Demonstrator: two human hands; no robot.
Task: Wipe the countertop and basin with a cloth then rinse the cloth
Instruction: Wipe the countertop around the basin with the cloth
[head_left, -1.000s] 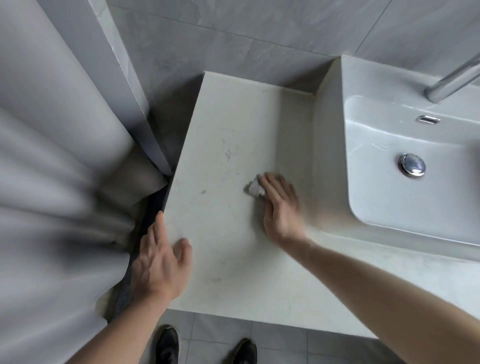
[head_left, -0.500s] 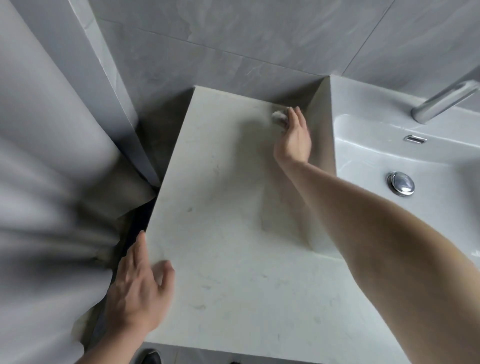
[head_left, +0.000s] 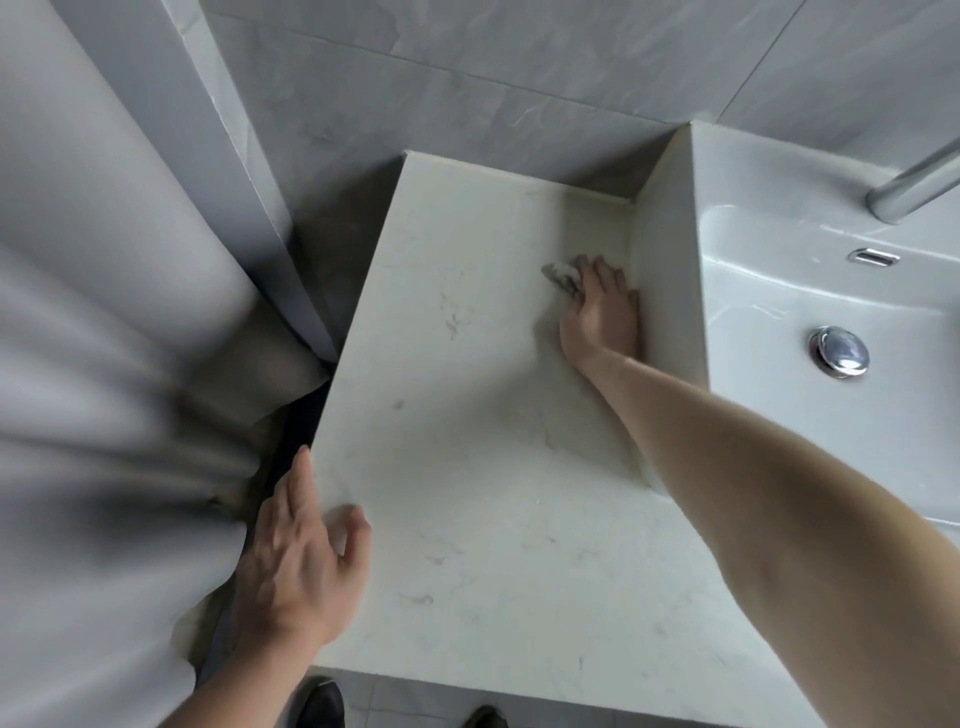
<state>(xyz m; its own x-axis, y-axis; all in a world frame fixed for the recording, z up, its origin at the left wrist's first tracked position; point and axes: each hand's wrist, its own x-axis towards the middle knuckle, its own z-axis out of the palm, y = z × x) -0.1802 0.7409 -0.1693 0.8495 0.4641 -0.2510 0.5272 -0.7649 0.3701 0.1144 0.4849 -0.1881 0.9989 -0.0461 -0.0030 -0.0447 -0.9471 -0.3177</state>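
Note:
My right hand (head_left: 600, 312) lies flat with straight fingers on a small grey-white cloth (head_left: 562, 274), pressing it onto the pale marble countertop (head_left: 467, 467) close to the basin's left wall. Only a corner of the cloth shows past my fingertips. The white basin (head_left: 779, 322) stands to the right, with a chrome drain plug (head_left: 839, 351) in its bottom. My left hand (head_left: 298, 561) rests on the countertop's front left corner, fingers relaxed, thumb on top, holding nothing.
A chrome tap spout (head_left: 914, 187) reaches over the basin from the upper right. Grey tiled wall (head_left: 519, 67) runs behind. A grey curtain (head_left: 104, 364) hangs at the left, beside the counter's edge. Dark shoes (head_left: 322, 704) show on the floor below.
My right hand has drawn the cloth back from the far corner by the wall toward me along the basin's side. The left hand stays on the front left corner.

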